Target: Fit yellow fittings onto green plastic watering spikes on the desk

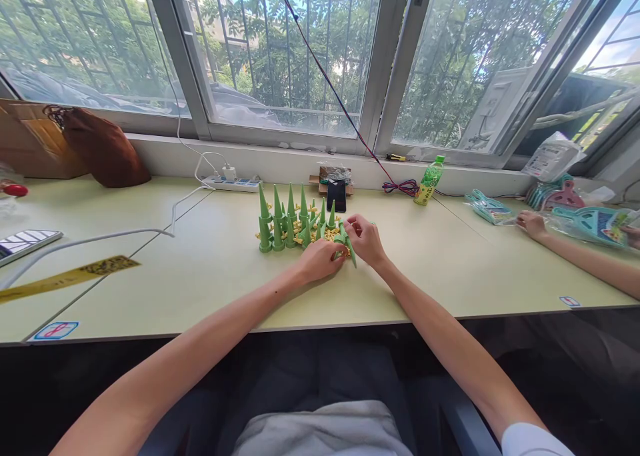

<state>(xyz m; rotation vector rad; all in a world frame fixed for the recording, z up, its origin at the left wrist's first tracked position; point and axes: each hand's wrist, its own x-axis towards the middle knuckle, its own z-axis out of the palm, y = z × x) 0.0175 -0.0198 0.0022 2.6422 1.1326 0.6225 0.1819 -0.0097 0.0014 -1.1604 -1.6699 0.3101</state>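
Note:
Green cone-shaped pieces (265,235) stand upright in rows on the pale table, with small yellow pieces (330,235) scattered among them. My left hand (324,259) rests at the front right of this group, its fingers curled at the yellow and green pieces; what they pinch is too small to tell. Just to its right, my right hand (366,239) has its thumb and fingers closed on the upper end of a tilted green cone (351,248).
Behind the cones lie a black phone (337,196) and a small box. A green-labelled bottle (429,181) stands at the back right. Another person's hand (532,224) is at the far right by packaged items. A white cable (173,221) crosses the left side.

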